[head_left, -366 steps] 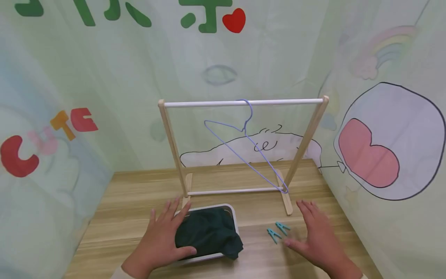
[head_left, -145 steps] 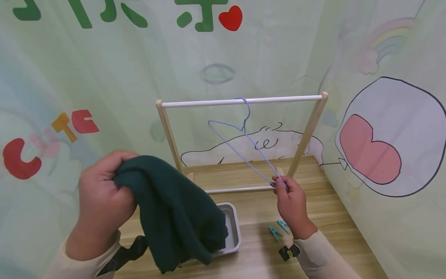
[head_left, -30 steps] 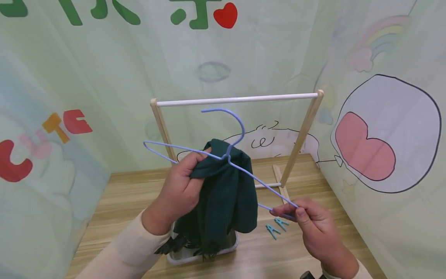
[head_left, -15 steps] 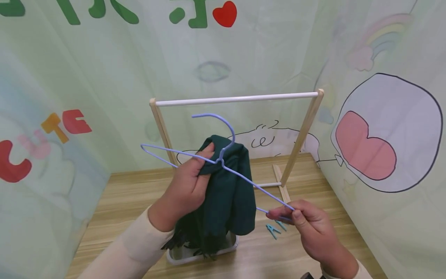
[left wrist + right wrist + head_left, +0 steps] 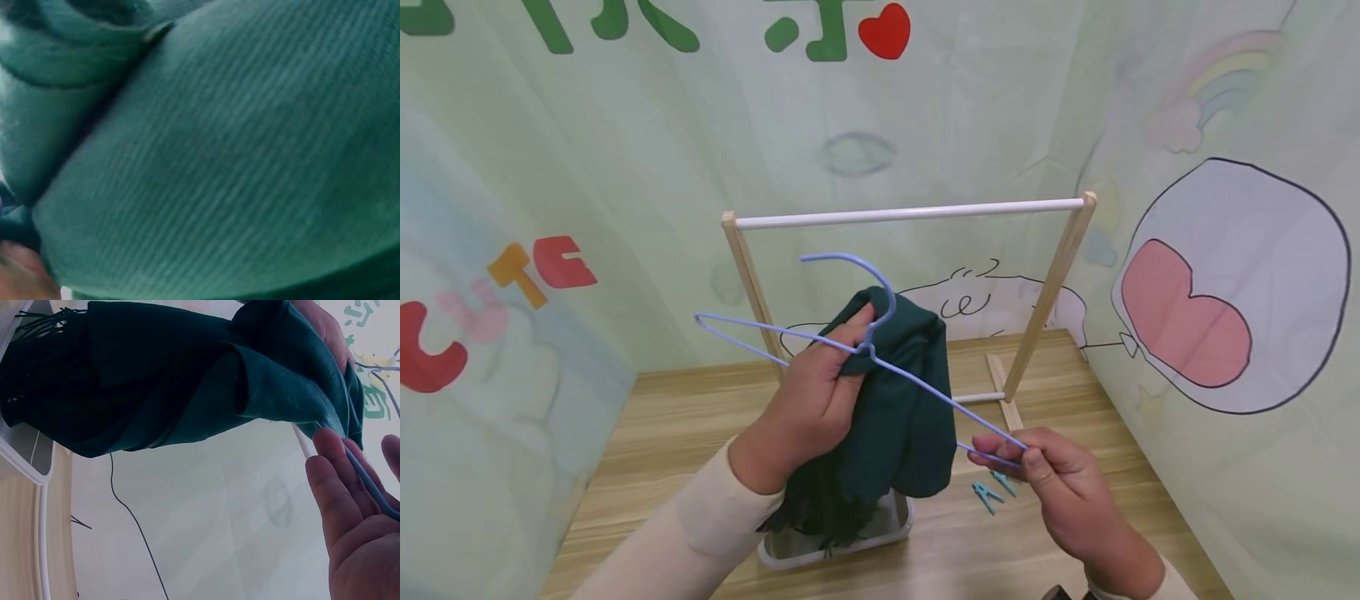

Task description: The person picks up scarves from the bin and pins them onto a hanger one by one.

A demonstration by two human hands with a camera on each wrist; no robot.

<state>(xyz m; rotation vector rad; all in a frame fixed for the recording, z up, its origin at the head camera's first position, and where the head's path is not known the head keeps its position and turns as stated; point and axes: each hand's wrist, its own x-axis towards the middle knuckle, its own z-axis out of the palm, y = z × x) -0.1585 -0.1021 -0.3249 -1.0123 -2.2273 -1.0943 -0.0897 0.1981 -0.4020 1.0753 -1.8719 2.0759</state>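
Note:
A dark green fringed scarf (image 5: 902, 417) hangs folded from my left hand (image 5: 805, 408), which grips its bunched upper part. My right hand (image 5: 1067, 492) pinches the right corner of a blue wire hanger (image 5: 940, 397), tilted with its hook upward and free. Just left of the hook base, the hanger's upper wire crosses in front of my left fingers. The scarf passes behind the right upper wire and hides the middle of the lower bar. Scarf cloth (image 5: 219, 156) fills the left wrist view. In the right wrist view, the scarf's fringe (image 5: 44, 325) hangs at the tray.
Behind the hands stands a wooden drying rack with a white top bar (image 5: 910, 215). A pale tray (image 5: 838, 557) sits below the scarf on the wooden table (image 5: 685, 417). Two teal clothespins (image 5: 987, 497) lie left of my right hand. Printed curtains surround the table.
Earlier the scarf lay in the tray and the hanger hung on the rack; both are now in my hands. Over the last second, the hanger shifts left and my left hand slides right with the scarf.

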